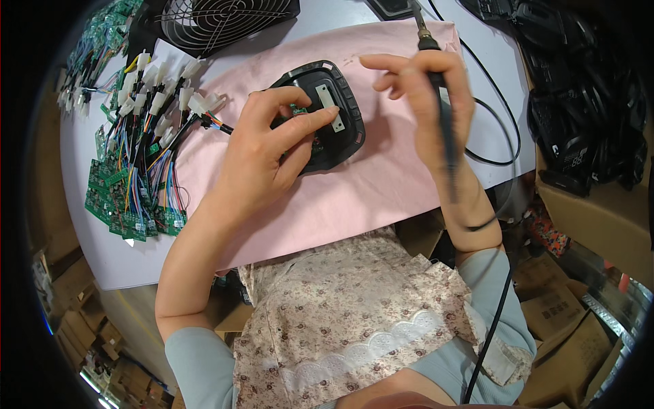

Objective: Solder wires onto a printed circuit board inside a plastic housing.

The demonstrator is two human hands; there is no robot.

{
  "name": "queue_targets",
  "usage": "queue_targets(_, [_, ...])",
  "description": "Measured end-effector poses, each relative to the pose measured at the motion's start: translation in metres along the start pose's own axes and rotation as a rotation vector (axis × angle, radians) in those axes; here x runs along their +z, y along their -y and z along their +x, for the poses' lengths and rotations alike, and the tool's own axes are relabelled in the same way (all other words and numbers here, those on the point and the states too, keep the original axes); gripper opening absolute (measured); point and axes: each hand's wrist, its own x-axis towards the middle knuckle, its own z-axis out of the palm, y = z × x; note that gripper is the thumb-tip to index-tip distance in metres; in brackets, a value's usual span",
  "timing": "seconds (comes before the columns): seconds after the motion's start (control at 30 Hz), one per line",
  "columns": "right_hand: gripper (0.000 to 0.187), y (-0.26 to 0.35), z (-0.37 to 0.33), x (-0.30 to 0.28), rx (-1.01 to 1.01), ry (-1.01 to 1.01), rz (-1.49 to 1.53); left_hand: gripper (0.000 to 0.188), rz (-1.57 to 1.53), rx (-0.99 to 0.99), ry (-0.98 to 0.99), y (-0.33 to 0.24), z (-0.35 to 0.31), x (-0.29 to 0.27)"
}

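A black plastic housing (349,112) with rounded corners lies open side up on a pink cloth (327,198). My left hand (269,136) is closed on it, with one finger pressed to the pale strip (330,108) inside. Bits of a green circuit board (298,109) show between my fingers; the rest is hidden. To the right, above the cloth, my right hand (436,95) grips a soldering iron (446,129) by its dark handle. Its metal tip points away from me, apart from the housing. The lower handle and the cord near it are smeared by motion.
Green circuit boards with wires and white connectors (146,150) are heaped at the left. A black fan with a wire guard (225,20) stands at the back. The black cord (501,163) loops at the right, near piled black housings (579,102) on a cardboard box (593,218).
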Motion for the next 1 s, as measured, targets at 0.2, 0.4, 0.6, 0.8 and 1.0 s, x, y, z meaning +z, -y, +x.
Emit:
queue_targets(0.2, [0.071,0.027,-0.001,-0.013,0.212,-0.189,-0.066,0.044,-0.015,-0.013,-0.051,0.001,-0.005,0.007])
queue_targets(0.4, [0.043,0.010,-0.001,-0.010,0.094,-0.265,0.162,0.048,0.019,-0.003,-0.057,-0.001,-0.006,0.009])
queue_targets(0.6, [0.028,0.020,-0.009,-0.002,0.120,-0.220,0.178,0.047,0.034,-0.048,-0.051,-0.008,-0.006,0.011])
queue_targets(0.8, [0.028,0.015,-0.008,0.000,0.014,-0.240,0.025,0.047,0.030,-0.051,-0.070,-0.009,-0.004,0.011])
queue_targets(1.0, [0.026,0.011,-0.009,0.001,0.013,-0.205,-0.095,0.048,-0.003,-0.069,-0.067,-0.008,-0.003,0.012])
